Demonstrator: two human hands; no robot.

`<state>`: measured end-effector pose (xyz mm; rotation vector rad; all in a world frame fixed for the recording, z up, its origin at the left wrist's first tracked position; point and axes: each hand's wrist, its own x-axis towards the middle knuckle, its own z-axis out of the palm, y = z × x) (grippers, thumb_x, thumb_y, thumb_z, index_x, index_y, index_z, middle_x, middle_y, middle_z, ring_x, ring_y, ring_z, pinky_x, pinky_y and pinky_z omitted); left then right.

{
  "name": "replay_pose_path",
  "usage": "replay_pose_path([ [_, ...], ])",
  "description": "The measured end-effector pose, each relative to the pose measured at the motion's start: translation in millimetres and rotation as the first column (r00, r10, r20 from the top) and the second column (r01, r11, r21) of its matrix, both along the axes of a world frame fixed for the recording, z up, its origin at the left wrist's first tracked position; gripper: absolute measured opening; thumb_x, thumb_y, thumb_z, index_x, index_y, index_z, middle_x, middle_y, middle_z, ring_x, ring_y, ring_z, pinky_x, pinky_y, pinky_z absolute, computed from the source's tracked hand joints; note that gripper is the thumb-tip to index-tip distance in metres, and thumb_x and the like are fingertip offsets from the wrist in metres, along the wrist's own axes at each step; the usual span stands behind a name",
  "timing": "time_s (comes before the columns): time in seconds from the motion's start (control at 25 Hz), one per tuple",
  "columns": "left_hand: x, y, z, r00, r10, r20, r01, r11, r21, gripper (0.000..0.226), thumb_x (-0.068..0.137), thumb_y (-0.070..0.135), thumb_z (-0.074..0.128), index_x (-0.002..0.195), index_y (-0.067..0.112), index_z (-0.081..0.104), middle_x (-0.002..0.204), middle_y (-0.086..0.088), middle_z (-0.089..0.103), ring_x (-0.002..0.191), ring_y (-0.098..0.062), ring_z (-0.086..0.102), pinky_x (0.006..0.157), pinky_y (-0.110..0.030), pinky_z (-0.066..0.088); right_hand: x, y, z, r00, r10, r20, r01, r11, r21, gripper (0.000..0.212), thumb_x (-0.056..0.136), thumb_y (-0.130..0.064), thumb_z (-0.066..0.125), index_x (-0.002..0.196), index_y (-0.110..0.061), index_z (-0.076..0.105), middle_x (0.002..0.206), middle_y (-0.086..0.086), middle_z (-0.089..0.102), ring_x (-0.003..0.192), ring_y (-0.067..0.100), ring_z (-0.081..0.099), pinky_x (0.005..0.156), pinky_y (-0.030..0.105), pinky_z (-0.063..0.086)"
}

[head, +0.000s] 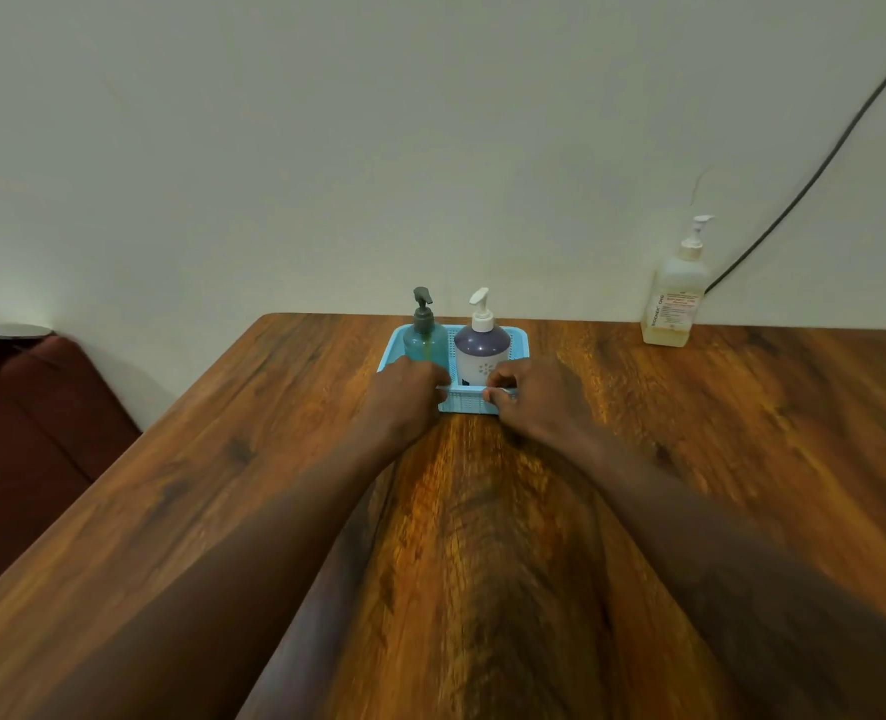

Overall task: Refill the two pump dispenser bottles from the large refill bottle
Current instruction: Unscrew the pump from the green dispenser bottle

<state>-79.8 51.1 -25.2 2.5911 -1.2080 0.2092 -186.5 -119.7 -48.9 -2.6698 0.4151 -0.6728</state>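
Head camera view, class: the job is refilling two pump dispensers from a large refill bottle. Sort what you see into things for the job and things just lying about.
For the job:
teal pump bottle
white pump bottle
blue basket gripped by left hand and right hand
large refill bottle

Lying about:
black cable
maroon seat

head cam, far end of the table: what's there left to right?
left hand → teal pump bottle → purple-and-white pump bottle → right hand → large refill bottle. Both hands grip the blue basket holding the two pump bottles.

We see bare wooden table (742, 459) on both sides of the blue basket (464, 403); the wall (326, 174) closes in just behind it.
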Motion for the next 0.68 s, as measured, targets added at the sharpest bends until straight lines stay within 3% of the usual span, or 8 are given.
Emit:
replay_pose_path([
  [0.12,-30,22,3,1.000,-0.024,0.008,0.024,0.999,0.022,0.032,0.095,0.028,0.068,0.127,0.022,0.071,0.127,0.001,0.072,0.114,-0.017,0.067,0.085,-0.032,0.059,-37,18,-3,0.999,0.028,0.025,-0.028,1.000,0.012,0.028,0.088,-0.044,0.075,0.108,-0.025,0.078,0.113,-0.004,0.076,0.099,0.015,0.070,0.078,0.023,0.056],
  [0.4,-94,69,10,0.996,-0.087,0.011,0.086,0.995,0.055,0.035,0.093,0.025,0.071,0.127,0.020,0.073,0.129,0.000,0.071,0.117,-0.018,0.067,0.090,-0.039,0.061,-107,57,-10,0.996,0.066,0.064,-0.068,0.997,0.029,0.026,0.087,-0.043,0.076,0.107,-0.027,0.079,0.112,-0.006,0.077,0.098,0.012,0.071,0.078,0.023,0.059],
  [0.68,-128,104,9,0.990,-0.144,0.006,0.144,0.988,0.053,0.035,0.093,0.026,0.071,0.128,0.022,0.072,0.128,0.002,0.072,0.113,-0.013,0.067,0.088,-0.037,0.060,-145,85,-16,0.991,0.070,0.116,-0.072,0.997,0.016,0.027,0.084,-0.048,0.075,0.102,-0.030,0.080,0.106,-0.011,0.078,0.092,0.007,0.071,0.074,0.026,0.060],
])
